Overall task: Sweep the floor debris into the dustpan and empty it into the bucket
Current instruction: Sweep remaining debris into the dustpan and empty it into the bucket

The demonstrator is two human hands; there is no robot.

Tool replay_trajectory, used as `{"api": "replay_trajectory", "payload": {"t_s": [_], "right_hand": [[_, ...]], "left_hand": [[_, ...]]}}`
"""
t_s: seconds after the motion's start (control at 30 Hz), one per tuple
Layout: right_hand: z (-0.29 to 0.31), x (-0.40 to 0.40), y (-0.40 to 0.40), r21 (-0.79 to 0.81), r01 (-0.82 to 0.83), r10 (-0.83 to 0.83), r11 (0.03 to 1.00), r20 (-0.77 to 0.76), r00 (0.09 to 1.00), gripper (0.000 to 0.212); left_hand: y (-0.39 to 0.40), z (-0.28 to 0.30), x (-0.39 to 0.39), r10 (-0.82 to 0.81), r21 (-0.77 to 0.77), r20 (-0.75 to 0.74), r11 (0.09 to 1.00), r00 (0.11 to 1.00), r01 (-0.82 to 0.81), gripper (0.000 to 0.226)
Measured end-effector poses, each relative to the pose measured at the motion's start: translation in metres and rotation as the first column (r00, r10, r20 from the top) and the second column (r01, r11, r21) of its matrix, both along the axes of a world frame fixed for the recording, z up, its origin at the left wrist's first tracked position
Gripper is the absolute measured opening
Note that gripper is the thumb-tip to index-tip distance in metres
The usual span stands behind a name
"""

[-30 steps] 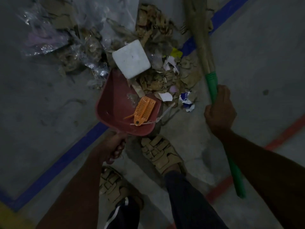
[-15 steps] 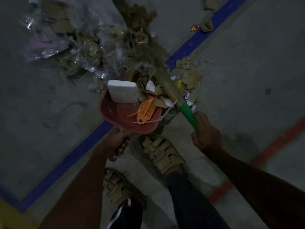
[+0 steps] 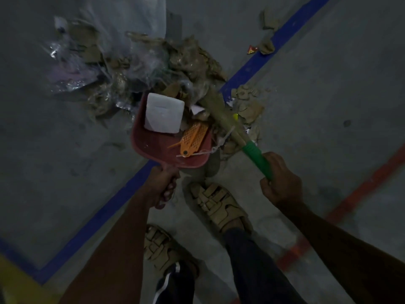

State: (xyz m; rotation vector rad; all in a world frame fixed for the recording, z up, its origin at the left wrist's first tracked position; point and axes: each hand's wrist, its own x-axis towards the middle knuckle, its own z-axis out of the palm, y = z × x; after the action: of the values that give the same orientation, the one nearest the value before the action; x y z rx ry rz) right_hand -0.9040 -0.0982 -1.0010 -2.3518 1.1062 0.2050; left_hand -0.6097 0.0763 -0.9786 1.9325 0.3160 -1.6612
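1. Red plastic dustpan (image 3: 157, 145) sat tilted on the grey concrete floor (image 3: 328, 128), mouth facing far, handle toward the person. Left hand (image 3: 163, 185) was clenched round that handle, the right place to hold it: stiff, light, easy to steer one-handed.

2. Right hand (image 3: 281, 183) was wrapped round the green plastic handle of the straw broom (image 3: 255, 153). Broom head (image 3: 217, 106) lay across the right edge of the pan, into the heap. Bristles looked soft and springy; judged they would flex over heavier bits rather than push them.

3. Inside the pan: a white foam block (image 3: 164, 114) at the far end, an orange perforated plastic piece (image 3: 194, 138) nearer the handle, a thin white tie (image 3: 221, 140) draped over the right rim. Foam probably very light, apt to roll or blow out if the pan was tipped fast.

4. Debris pile (image 3: 166, 69) lay just beyond the pan's mouth: brown cardboard scraps and crinkled clear plastic film (image 3: 72, 80) to the far left. Film judged slippery and springy, likely to ride over the lip; cardboard flat, may slide under it.

5. More cardboard scraps (image 3: 249, 102) lay right of the broom, a few well apart beside the blue floor line (image 3: 280, 38).

6. Bucket not in view. Pan judged partly loaded; carry level when lifting.
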Motion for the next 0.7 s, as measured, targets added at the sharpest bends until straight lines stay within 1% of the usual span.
{"api": "replay_trajectory", "payload": {"t_s": [0.07, 0.13, 0.27, 0.4, 0.57, 0.7], "right_hand": [[0.005, 0.003, -0.012, -0.046, 0.053, -0.052, 0.998, 0.025, 0.998, 0.072], [0.005, 0.005, -0.024, -0.079, 0.08, -0.079, 0.994, 0.016, 0.997, 0.073], [-0.002, 0.003, -0.045, -0.126, 0.096, -0.1, 0.987, -0.02, 0.995, 0.07], [-0.009, 0.004, -0.059, -0.175, 0.068, -0.078, 0.982, -0.05, 0.996, 0.069], [-0.025, 0.014, -0.078, -0.144, 0.001, -0.014, 0.99, -0.088, 0.996, 0.073], [-0.034, 0.02, -0.081, -0.091, -0.048, 0.043, 0.995, -0.058, 0.997, 0.073]], "left_hand": [[0.001, -0.001, 0.005, -0.008, 0.033, -0.005, 0.999, 1.0, 0.009, 0.034], [0.004, -0.003, 0.009, -0.019, 0.077, -0.02, 0.997, 1.0, 0.02, 0.034], [0.017, -0.006, 0.009, -0.033, 0.121, -0.072, 0.992, 0.997, 0.042, 0.035], [0.027, -0.01, 0.007, -0.041, 0.126, -0.068, 0.991, 0.997, 0.049, 0.033], [0.018, -0.02, 0.016, -0.053, 0.114, -0.056, 0.992, 0.997, 0.06, 0.032], [-0.008, -0.022, 0.028, -0.105, 0.129, -0.063, 0.985, 0.992, 0.113, 0.034]]}}
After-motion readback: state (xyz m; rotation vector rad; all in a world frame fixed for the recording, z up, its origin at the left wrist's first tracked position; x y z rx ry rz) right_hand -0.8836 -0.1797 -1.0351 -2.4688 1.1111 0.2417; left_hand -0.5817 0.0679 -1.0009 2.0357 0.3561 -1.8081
